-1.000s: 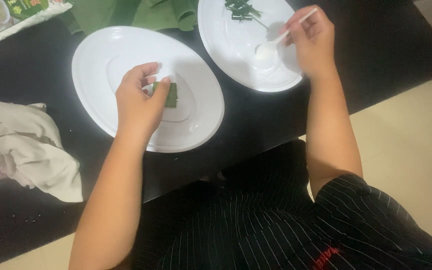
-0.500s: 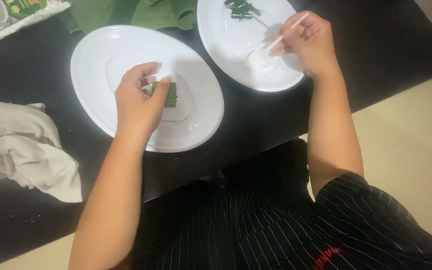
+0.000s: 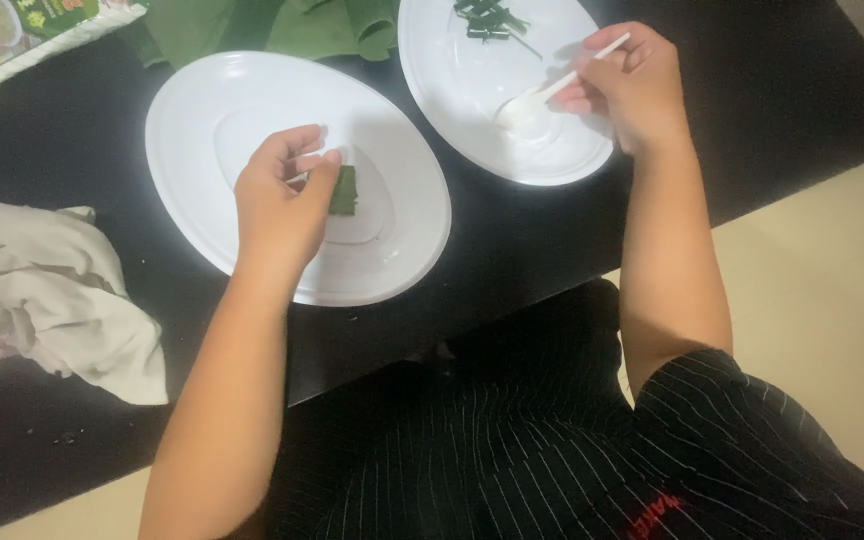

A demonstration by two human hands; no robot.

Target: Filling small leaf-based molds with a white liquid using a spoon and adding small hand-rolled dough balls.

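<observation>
I pin the folded green leaf piece (image 3: 344, 190) with my left hand (image 3: 280, 200) fingers; right hand (image 3: 632, 85) grips the white plastic spoon (image 3: 542, 95), bowl kept level.

Near plate (image 3: 202, 150): white, smooth, faintly glossy, plastic by the look.
Far plate (image 3: 452, 90): same white smooth finish, soft sheen.
Spoon (image 3: 542, 95): white plastic, smooth, thin handle.
Folded leaf piece (image 3: 343, 190): dark green leaf, matt.
Leaf trimmings (image 3: 490, 18): dark green, matt, stringy.
Large leaves (image 3: 282, 25): green, dull, softly creased.
Cloth (image 3: 47, 290): off-white fabric, matt, crumpled.
Tabletop (image 3: 72, 120): black, smooth, dull.
Packet (image 3: 22, 30): glossy printed plastic film.
Garment (image 3: 512, 450): black pinstriped cloth, matt.
</observation>
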